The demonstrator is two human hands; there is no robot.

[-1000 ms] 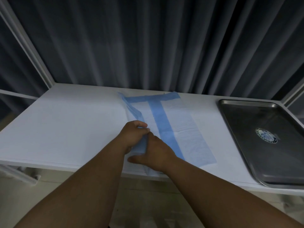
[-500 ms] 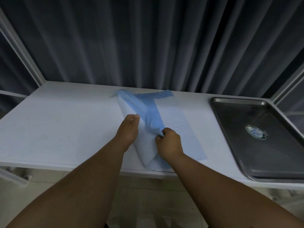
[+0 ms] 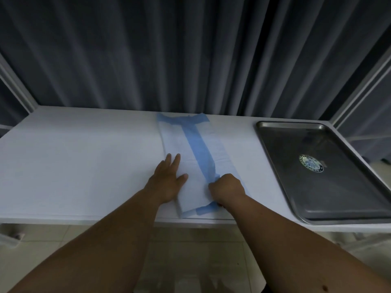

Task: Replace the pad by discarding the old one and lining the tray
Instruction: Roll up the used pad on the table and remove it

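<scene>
folded pale-blue rectangular paper pad (image 3: 190,149) with darker blue strip: flat on white worktop (image 3: 74,166). left hand (image 3: 167,182): fingers straight, pressing pad's left edge. right hand (image 3: 227,187): curled, pinching the blue strip at pad's near end. rectangular steel tray (image 3: 338,197): well right of right hand, unlined.

pale blue folded paper-like pad (image 3: 191,163): thin, matt, creased
rectangular grey metal tray (image 3: 277,166): smooth, dull sheen, faintly reflective
flat white surface (image 3: 84,166): matt, smooth
dark grey pleated cloth curtain (image 3: 169,56): soft, matt
pale floor tiles (image 3: 190,250): slightly glossy
</scene>
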